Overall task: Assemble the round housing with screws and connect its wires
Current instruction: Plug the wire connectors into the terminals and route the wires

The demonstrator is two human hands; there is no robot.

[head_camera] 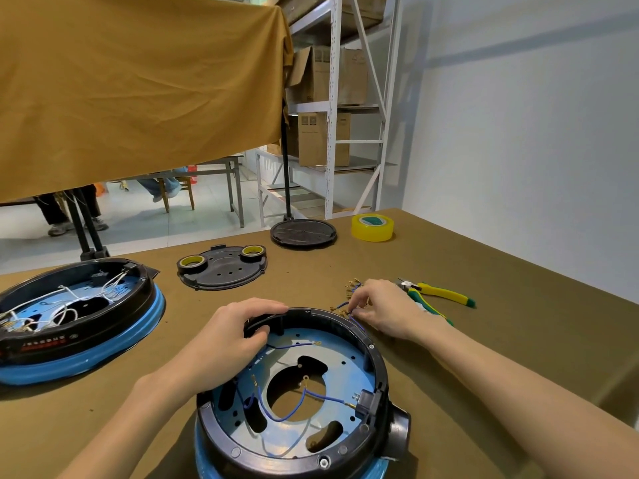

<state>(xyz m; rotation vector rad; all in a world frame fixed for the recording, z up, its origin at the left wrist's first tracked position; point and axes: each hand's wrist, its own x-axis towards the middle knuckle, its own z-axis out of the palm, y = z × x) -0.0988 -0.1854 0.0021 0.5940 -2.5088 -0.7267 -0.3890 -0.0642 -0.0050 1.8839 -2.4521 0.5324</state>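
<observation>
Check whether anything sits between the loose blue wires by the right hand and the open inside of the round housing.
Only the housing's own black rim lies between them. The right hand pinches a blue wire just outside that rim; the left hand grips the rim's far-left edge, off that path.

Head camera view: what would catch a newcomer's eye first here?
The open round housing, black-rimmed with a blue floor and loose blue wires, lies nearest. The left hand grips its far rim; the right hand pinches a blue wire just beyond. A similar housing with white wires sits at left.
</observation>
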